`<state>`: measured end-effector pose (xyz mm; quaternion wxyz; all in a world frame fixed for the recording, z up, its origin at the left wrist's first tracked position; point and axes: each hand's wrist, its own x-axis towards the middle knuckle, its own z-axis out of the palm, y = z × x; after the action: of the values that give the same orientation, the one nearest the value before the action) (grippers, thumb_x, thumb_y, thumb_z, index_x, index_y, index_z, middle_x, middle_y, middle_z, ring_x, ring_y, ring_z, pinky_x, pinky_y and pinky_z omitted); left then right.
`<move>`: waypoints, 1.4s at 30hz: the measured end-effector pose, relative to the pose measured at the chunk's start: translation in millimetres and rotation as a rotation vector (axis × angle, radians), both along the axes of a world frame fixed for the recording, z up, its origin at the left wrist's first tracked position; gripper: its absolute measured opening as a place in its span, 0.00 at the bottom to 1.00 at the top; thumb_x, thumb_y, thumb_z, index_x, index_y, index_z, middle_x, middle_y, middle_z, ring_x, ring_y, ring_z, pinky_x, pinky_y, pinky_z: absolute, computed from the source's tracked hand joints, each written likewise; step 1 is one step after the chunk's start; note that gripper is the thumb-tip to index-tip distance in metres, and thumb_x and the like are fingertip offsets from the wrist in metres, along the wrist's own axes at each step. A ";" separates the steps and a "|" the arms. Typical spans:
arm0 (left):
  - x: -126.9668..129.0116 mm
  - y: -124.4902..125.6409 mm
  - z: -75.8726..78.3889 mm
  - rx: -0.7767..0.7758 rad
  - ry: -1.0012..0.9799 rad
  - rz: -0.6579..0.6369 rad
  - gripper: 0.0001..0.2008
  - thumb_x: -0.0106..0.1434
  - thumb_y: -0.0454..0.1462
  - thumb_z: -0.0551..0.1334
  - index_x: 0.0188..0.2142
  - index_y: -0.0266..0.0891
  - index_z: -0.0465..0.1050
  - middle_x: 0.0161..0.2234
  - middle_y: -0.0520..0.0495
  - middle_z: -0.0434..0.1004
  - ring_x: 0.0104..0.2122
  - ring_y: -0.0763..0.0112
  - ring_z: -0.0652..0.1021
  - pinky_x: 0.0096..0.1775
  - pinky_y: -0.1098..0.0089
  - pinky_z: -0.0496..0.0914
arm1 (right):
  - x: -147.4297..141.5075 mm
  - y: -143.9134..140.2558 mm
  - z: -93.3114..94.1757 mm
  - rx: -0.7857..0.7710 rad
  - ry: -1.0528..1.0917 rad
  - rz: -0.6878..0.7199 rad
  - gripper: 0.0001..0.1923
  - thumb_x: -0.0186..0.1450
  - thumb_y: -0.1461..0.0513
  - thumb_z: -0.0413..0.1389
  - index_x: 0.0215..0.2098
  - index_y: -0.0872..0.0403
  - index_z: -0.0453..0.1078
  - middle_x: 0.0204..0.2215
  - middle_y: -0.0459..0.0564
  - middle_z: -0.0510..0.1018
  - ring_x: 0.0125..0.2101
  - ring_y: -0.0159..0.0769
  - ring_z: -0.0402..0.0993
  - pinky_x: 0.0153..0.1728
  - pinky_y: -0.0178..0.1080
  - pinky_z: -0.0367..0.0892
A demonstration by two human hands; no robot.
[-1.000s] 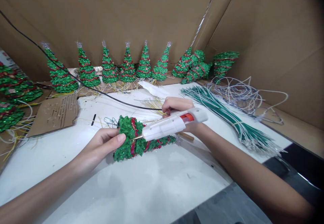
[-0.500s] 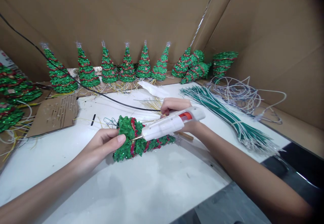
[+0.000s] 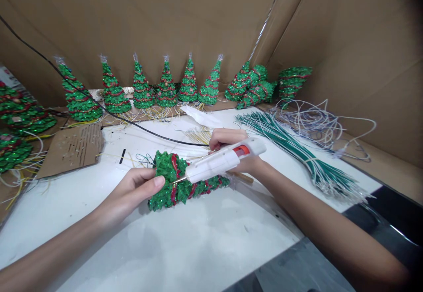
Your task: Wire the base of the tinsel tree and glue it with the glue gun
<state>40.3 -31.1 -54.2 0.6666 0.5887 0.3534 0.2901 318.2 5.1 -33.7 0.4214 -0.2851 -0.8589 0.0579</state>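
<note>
A small green glittery Christmas tree (image 3: 181, 190) with red garland lies on its side on the white board (image 3: 158, 248). My left hand (image 3: 139, 188) grips its wide base end, thumb on top. My right hand (image 3: 228, 141) is closed around a white tool with a thin metal tip and a red-orange part, which looks like a hot glue gun (image 3: 214, 165). The tip rests on or just over the tree's foliage near my left thumb. Part of the tree's narrow end is hidden behind the gun.
Several decorated trees (image 3: 166, 85) stand along the cardboard wall. A black cord (image 3: 142, 129) crosses from the upper left to my right hand. A bundle of green and white wires (image 3: 284, 144) lies at the right, beside tangled white cable (image 3: 317, 120). Cardboard (image 3: 71, 149) lies at the left.
Almost nothing differs. Both hands, the tree and the glue gun hold nearly the same positions; the whole view has shifted very slightly.
</note>
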 end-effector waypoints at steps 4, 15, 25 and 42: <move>-0.2 -0.1 0.3 -0.004 -0.002 -0.009 0.22 0.58 0.54 0.64 0.28 0.35 0.76 0.25 0.51 0.68 0.27 0.72 0.66 0.29 0.74 0.59 | -0.5 0.8 -0.4 -0.018 -0.004 0.013 0.08 0.55 0.63 0.57 0.22 0.53 0.61 0.18 0.42 0.64 0.19 0.27 0.58 0.22 0.32 0.53; 0.5 -0.3 1.3 0.027 -0.061 -0.002 0.19 0.60 0.51 0.65 0.26 0.36 0.76 0.22 0.54 0.66 0.22 0.77 0.62 0.25 0.75 0.57 | -1.3 3.0 -4.5 -0.048 0.002 0.018 0.09 0.55 0.63 0.57 0.21 0.53 0.60 0.17 0.41 0.64 0.19 0.27 0.57 0.22 0.32 0.55; 0.7 -0.4 1.3 0.009 -0.043 -0.014 0.20 0.59 0.52 0.65 0.28 0.37 0.77 0.24 0.53 0.67 0.25 0.76 0.65 0.27 0.76 0.58 | -0.5 3.3 -6.1 -0.076 -0.003 0.010 0.09 0.56 0.62 0.58 0.22 0.53 0.61 0.18 0.42 0.65 0.19 0.27 0.59 0.22 0.32 0.56; -1.1 0.6 -0.4 0.030 -0.004 -0.010 0.22 0.59 0.53 0.64 0.25 0.35 0.73 0.24 0.53 0.65 0.25 0.76 0.63 0.26 0.75 0.56 | -1.2 1.7 -4.8 -0.112 -0.017 0.011 0.15 0.59 0.54 0.59 0.22 0.54 0.62 0.18 0.42 0.66 0.19 0.27 0.59 0.21 0.32 0.56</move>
<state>39.2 -30.5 -54.5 0.6596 0.6000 0.3448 0.2933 317.0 6.8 -38.5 0.3971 -0.3043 -0.8594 0.1057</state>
